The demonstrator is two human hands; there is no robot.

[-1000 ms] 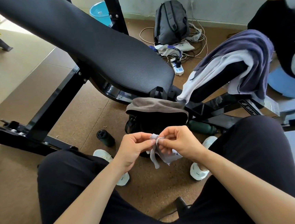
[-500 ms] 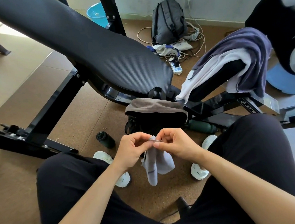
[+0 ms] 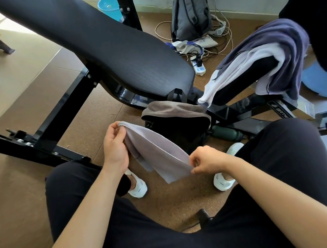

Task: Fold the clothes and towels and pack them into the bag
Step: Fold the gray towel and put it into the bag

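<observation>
Left hand (image 3: 114,148) is pinching the upper end of a small light-grey cloth (image 3: 157,154), thumb and fingers curled over its edge. Right hand (image 3: 209,162) is pinching the lower end, fingers closed on the hem. Between them the cloth is being held stretched on a slant, above the floor and between the knees, with one loose flap hanging below the left hand. Whether it is a sock or a small towel cannot be told.

Just beyond the cloth, the black bag (image 3: 181,134) is standing on the cork floor (image 3: 79,121). A brown-grey towel (image 3: 175,111) is lying across its top; it is unclear if this is packed inside or only resting over the opening.

Further out to the right, a purple-grey towel (image 3: 265,37) and a white garment (image 3: 240,67) are hanging unfolded over a black seat pad (image 3: 242,85), well apart from the bag.

Judgement on progress: the task is looking early to midway. At most one item is sitting at the bag. The grey cloth is being straightened for folding and is not yet folded or packed. Both draped pieces are waiting to be folded and packed. A green bottle (image 3: 226,134) is lying on the floor beside the bag.
</observation>
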